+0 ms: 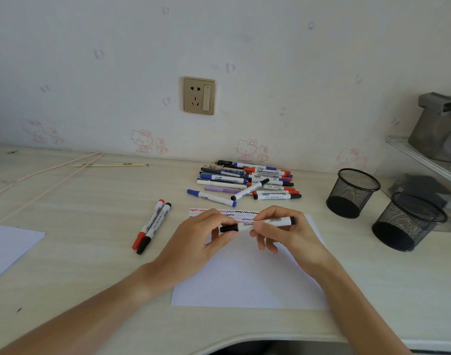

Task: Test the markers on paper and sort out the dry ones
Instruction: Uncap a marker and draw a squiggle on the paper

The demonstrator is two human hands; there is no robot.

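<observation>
Marker (257, 223) lies crosswise between my hands above the paper (245, 278), long axis left-right. My left hand (204, 237) pinches its black cap (229, 228); my right hand (283, 234) has fingers curled round the barrel. Cap must pull off leftward, I judge.

Both hands hold a white-barrelled black marker (260, 223) level above a white paper sheet (247, 278). Left hand (201, 239) fingers pinch its black cap (229, 228); right hand (280, 229) fingers grip the barrel. Coloured squiggles (234, 213) lie just beyond the fingertips.
</observation>
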